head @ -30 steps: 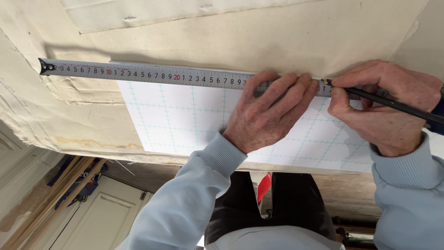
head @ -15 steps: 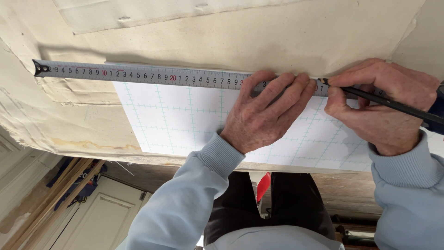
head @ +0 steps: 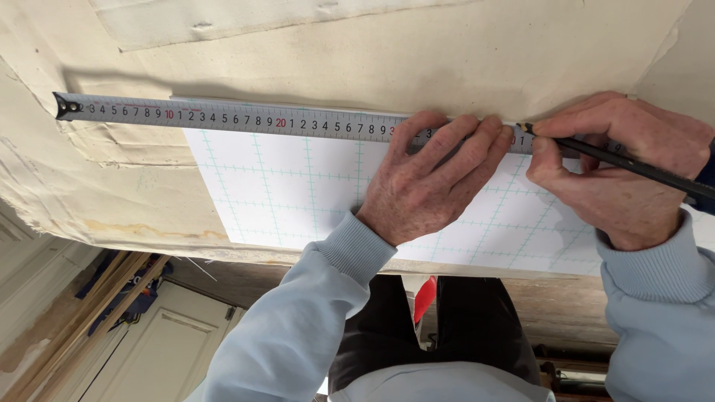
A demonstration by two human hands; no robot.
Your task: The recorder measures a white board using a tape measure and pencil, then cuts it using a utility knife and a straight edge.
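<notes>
A grey tape measure blade lies across the top edge of a white sheet with a green grid, on a cloth-covered table. Its hook end is at the far left. My left hand lies flat, fingers pressing the tape down onto the sheet. My right hand grips a black pencil, its tip touching the tape's edge just right of my left fingertips.
The cloth is stained and creased, with a lighter patch at the top. Below the table edge are a white panelled door, wooden battens, my dark trousers and a red object.
The view has shifted slightly, so the tape's hook end sits a little further left in the frame. Both hands stay on the tape and pencil as before.
</notes>
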